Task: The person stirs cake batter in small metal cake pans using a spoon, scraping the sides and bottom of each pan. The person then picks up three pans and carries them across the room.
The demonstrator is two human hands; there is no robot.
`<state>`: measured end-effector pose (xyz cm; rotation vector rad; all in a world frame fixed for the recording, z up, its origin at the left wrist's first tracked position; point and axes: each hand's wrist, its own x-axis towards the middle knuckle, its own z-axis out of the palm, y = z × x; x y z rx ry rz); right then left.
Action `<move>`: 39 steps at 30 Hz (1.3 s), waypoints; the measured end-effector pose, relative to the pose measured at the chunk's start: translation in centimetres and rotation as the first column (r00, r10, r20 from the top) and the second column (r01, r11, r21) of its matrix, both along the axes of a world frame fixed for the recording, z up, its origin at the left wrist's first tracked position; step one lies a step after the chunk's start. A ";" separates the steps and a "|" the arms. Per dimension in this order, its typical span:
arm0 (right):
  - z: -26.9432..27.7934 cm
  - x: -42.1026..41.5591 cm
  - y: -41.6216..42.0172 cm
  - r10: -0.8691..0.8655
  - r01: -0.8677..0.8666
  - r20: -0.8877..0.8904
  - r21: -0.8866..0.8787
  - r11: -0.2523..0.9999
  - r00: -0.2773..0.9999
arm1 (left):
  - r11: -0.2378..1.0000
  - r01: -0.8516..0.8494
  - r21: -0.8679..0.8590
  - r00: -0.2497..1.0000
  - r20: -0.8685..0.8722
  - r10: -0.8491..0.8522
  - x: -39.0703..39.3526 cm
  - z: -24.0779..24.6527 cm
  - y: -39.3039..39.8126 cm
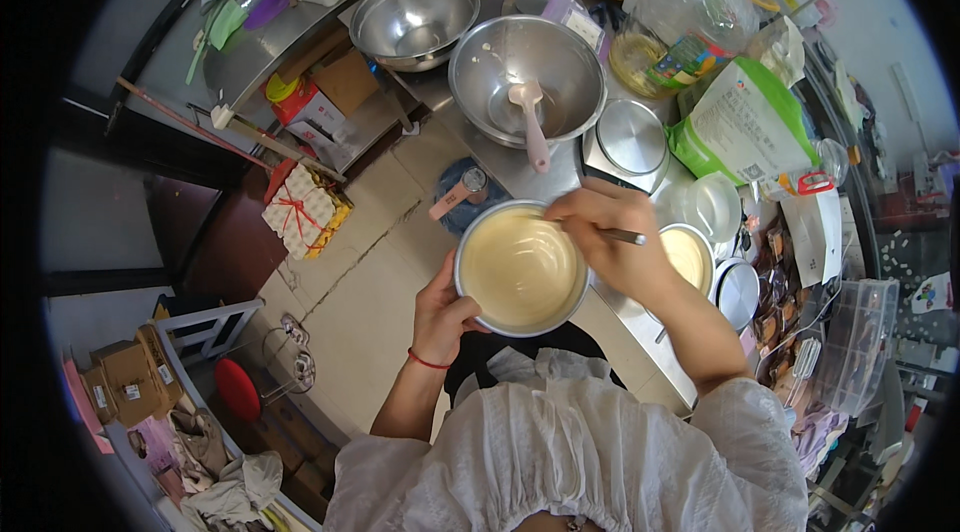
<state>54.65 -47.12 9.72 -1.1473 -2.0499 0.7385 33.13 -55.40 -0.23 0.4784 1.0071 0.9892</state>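
Note:
My left hand point(448, 307) grips the rim and side of a round metal pan point(462, 292) of pale yellow batter point(517, 269). Swirl marks show on the batter. My right hand point(611, 232), above the pan's right side, is closed on a thin metal-ended utensil point(630, 236); its tip is blurred at the batter. A second round pan of similar batter point(686, 258) stands on the steel counter, partly behind my right forearm. Beyond my hands is a large steel mixing bowl point(480, 82) with a pink spatula point(535, 134) in it.
Another steel bowl point(412, 14) stands farther back. Right of the mixing bowl are a kitchen scale point(634, 138), a large plastic oil bottle point(694, 14), a green and white bag point(750, 119) and a clear plastic bowl point(712, 206). A wrapped egg-tray stack point(304, 209) lies off to the left.

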 end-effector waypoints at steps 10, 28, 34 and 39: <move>-1.5 -1.6 0.2 -0.252 0.249 -0.026 -0.088 0.965 0.967 | 0.990 0.133 -0.042 0.990 0.047 -0.131 -3.2 -1.4 4.5; -2.9 -6.1 -2.3 -0.530 0.522 -0.035 -0.123 0.844 0.847 | 0.916 0.401 0.001 0.915 0.036 -0.401 -4.5 -5.4 10.3; -3.0 -6.9 -3.0 -0.515 0.486 -0.086 -0.228 0.843 0.853 | 0.936 0.352 -0.023 0.934 0.074 -0.350 -3.8 -6.2 10.6; -4.2 -5.5 -3.4 -0.611 0.592 -0.004 -0.242 0.769 0.792 | 0.921 0.390 0.017 0.920 0.042 -0.391 -3.6 -7.1 11.0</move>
